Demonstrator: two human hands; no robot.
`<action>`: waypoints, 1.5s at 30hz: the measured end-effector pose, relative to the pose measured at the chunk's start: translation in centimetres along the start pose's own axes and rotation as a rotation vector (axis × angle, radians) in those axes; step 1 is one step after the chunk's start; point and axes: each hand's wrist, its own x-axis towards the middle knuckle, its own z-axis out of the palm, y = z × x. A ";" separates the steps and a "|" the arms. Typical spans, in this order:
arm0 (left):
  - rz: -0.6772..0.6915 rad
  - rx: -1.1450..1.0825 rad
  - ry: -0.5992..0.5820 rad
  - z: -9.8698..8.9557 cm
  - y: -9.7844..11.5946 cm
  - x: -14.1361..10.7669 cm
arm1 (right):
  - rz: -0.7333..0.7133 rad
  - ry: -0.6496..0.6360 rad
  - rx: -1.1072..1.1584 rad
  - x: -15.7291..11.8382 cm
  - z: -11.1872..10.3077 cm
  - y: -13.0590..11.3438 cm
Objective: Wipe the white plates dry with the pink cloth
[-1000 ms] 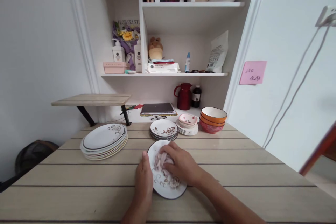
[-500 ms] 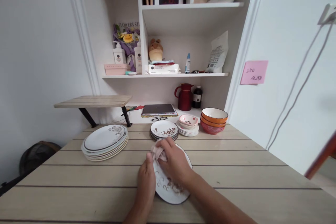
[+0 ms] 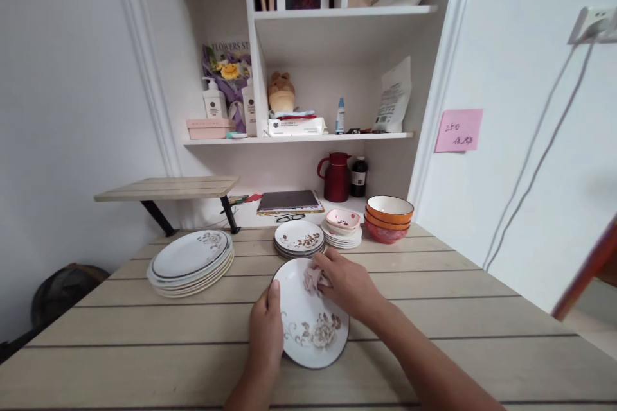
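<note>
A white oval plate (image 3: 308, 327) with a brown flower pattern and dark rim is tilted above the wooden table. My left hand (image 3: 267, 327) grips its left edge, thumb on the upper face and fingers hidden beneath. Bunched in my right hand (image 3: 344, 282) is a pinkish cloth (image 3: 315, 279), pressed on the plate's upper right part. Just behind lies a stack of small round plates (image 3: 299, 237) with similar flowers.
Larger plates (image 3: 190, 260) are stacked on the table (image 3: 144, 353) at left. Behind, to the right, stand small saucers (image 3: 343, 239) under pink dishes (image 3: 343, 218), and stacked bowls (image 3: 389, 218). A red jug (image 3: 336, 178), a laptop (image 3: 288, 200) and glasses (image 3: 290, 218) are at the back.
My right hand has moved the cloth right across the plate, uncovering its upper left part and more of the flower. The whole view has shifted slightly.
</note>
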 end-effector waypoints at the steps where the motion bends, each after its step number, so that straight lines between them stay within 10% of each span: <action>1: -0.004 -0.003 0.003 0.0 -0.1 0.0 | 0.011 -0.042 -0.026 -0.3 -0.3 0.2; 9: -0.030 -0.014 0.041 -0.1 0.2 -0.1 | -0.232 -0.370 -0.001 -2.4 -1.5 -1.8; 18: 0.004 -0.058 0.009 0.0 0.4 -0.3 | 0.089 -0.024 0.124 0.2 0.8 -1.6; 27: -0.010 -0.033 0.048 -0.1 0.2 -0.1 | -0.175 -0.401 -0.002 -2.3 -1.5 -1.5; 35: -0.002 -0.071 0.010 0.0 0.5 -0.2 | 0.074 -0.017 0.159 -0.2 1.2 -2.0; 45: 0.000 -0.016 -0.045 0.1 -0.1 0.1 | 0.230 0.073 0.117 0.3 2.4 -2.5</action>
